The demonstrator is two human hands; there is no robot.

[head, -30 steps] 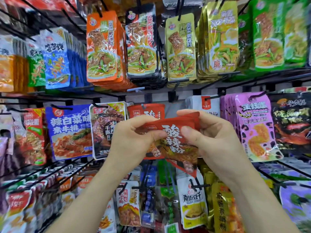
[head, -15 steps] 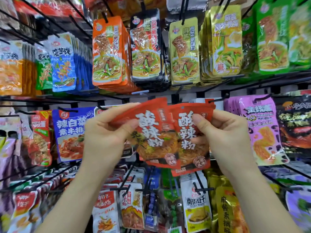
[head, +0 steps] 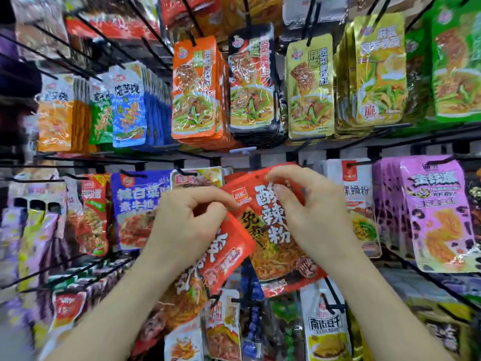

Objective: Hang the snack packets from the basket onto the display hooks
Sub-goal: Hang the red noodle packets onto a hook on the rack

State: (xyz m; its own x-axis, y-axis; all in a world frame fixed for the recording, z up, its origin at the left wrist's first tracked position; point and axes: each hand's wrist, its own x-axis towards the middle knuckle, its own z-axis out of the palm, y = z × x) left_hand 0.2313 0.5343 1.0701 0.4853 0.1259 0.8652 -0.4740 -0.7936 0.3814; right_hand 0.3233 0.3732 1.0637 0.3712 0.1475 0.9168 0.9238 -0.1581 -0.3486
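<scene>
Our right hand [head: 312,217] pinches red foil noodle packet [head: 276,230] top; left hand [head: 187,225] grips second red foil packet [head: 225,259] at its 7 o'clock.

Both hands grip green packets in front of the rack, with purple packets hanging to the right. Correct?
No: the packets are red, not green. In the head view the left hand grips the lower red packet and the right hand the upper red packet, in front of the rack, purple packets hanging to the right.
</scene>
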